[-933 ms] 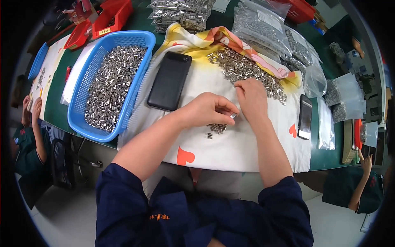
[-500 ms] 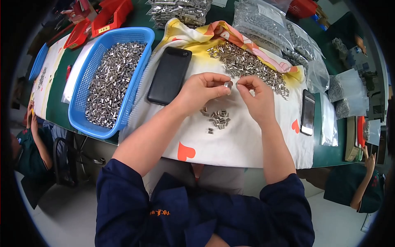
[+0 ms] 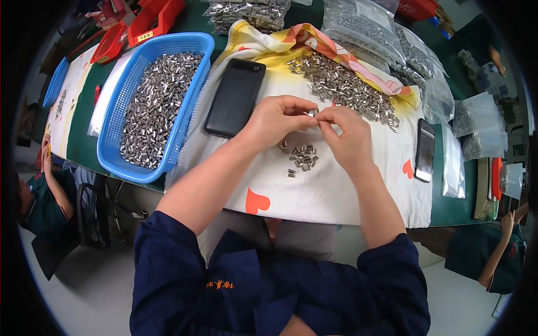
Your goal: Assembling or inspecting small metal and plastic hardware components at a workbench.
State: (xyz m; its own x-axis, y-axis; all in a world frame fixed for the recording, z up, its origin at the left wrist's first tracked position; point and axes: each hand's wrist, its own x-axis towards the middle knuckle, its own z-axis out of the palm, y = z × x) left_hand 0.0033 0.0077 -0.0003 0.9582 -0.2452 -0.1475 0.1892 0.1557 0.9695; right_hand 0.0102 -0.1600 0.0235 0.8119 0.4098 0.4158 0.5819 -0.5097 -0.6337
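Observation:
My left hand [image 3: 280, 120] pinches a small shiny metal sleeve [image 3: 312, 112] between thumb and forefinger. Right up against it is my right hand [image 3: 347, 137], thumb and fingers pressed together; what its tips hold, if anything, is hidden. Both hands hover over a white patterned cloth [image 3: 336, 196]. Just below them lies a small cluster of short metal sleeves [image 3: 305, 155], with a couple set apart nearer me. Beyond my fingers spreads a larger heap of the same sleeves [image 3: 342, 84], backed by the cloth's folded yellow edge.
Left stands a blue plastic basket [image 3: 106, 129] full of metal sleeves, beside a black power bank or phone [image 3: 234, 98]. A smartphone [image 3: 424, 150] lies at the right. Bags of metal parts [image 3: 364, 33] and red bins [image 3: 154, 22] line the back. Other people sit at both sides.
My right hand has come left, closing the small gap, so its fingertips now meet the left ones at the metal sleeve. The whole view has shifted slightly.

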